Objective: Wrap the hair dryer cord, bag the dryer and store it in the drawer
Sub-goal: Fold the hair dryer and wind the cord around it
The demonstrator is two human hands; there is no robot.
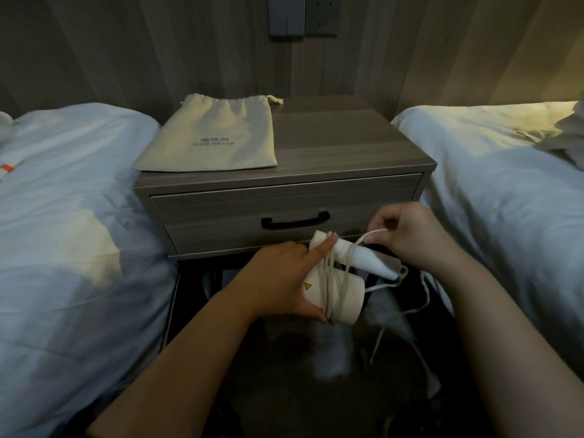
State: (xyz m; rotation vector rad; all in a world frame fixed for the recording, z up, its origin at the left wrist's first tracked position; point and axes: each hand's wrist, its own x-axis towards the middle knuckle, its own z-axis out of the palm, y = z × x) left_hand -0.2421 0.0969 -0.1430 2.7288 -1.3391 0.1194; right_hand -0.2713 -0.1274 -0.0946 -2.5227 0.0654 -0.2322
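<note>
A white folded hair dryer [344,295] is held in front of the nightstand, with several turns of its pale cord [335,279] around the body. My left hand [284,279] grips the dryer's barrel, forefinger stretched over the cord loops. My right hand [407,235] pinches a stretch of cord above the folded handle. Loose cord [420,306] trails down to the right. A beige drawstring bag [215,137] printed "HAIR DRYER" lies flat on the nightstand top. The drawer [221,216] with a black handle [295,221] is closed.
The grey wood nightstand [347,147] stands between two beds with white bedding, one on the left [72,200] and one on the right [505,184]. Wall sockets [303,15] sit above. The floor below the hands is dark, with unclear items.
</note>
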